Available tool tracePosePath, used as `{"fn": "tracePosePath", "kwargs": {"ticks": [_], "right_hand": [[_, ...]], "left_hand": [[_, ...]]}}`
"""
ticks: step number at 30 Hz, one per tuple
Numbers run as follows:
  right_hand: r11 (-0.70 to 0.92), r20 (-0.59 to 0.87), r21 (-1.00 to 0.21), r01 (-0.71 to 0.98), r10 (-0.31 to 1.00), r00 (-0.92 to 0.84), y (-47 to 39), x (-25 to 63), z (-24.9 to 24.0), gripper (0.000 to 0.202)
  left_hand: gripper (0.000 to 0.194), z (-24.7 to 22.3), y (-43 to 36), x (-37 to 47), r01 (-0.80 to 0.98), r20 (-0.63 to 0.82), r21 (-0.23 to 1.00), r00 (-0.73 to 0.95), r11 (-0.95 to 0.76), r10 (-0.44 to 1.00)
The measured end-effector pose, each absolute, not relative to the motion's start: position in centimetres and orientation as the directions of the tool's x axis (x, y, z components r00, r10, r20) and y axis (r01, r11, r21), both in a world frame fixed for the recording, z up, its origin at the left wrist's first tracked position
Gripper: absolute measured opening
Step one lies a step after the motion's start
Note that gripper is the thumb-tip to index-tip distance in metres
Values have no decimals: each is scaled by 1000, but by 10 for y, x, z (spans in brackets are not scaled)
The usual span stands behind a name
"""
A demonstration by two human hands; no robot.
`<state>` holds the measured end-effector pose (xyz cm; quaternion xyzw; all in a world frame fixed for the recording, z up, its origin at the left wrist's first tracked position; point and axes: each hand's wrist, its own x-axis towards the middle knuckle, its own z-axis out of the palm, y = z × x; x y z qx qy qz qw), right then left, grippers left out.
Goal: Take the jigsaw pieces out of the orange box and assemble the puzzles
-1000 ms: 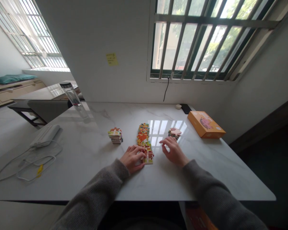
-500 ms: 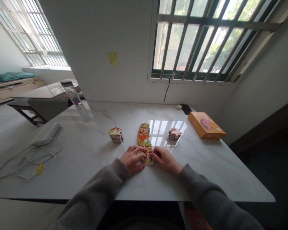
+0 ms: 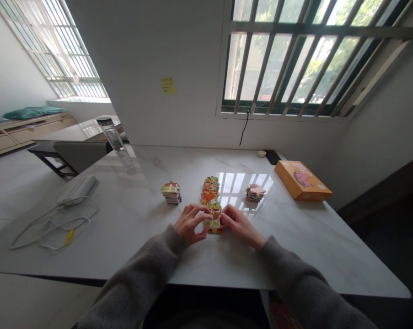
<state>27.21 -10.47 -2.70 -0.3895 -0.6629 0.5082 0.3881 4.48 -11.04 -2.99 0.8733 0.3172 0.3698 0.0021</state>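
Note:
A row of overlapping, colourful jigsaw puzzle pieces (image 3: pixel 210 191) runs toward me along the middle of the table. At its near end, a few jigsaw puzzle pieces (image 3: pixel 214 224) lie between my hands. My left hand (image 3: pixel 191 224) curves its thumb and forefinger round their left side. From the right, my right hand (image 3: pixel 241 227) pinches their edge, its fingertips partly hiding it. One stack of puzzle pieces (image 3: pixel 172 193) stands beyond my left hand, another stack (image 3: pixel 255 193) beyond my right.
An orange box (image 3: pixel 302 180) lies at the right of the marble-patterned table (image 3: pixel 131 242). Behind it are a black phone-like object (image 3: pixel 272 157) and a small white item (image 3: pixel 261 153). At left are a clear bottle (image 3: pixel 113 135) and a white device (image 3: pixel 77 189) with a looped cable (image 3: pixel 86 219).
The view has shifted slightly, so the table's things appear a little farther right. My left thumb and forefinger have spread somewhat wider, and the near pieces between my hands sit differently.

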Motion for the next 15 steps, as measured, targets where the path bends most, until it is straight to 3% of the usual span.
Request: {"fn": "tracePosePath", "kwargs": {"ticks": [5,15], "right_hand": [[301,179,-914,272,900,-397,-106,278,-32,24],[387,199,-844,370,868,-455,-109,278,-30,21]], "left_hand": [[28,-6,-93,5,692,677,307,323,-653,661],[15,7,-34,-76,828,608,312,202,-465,768]]}}
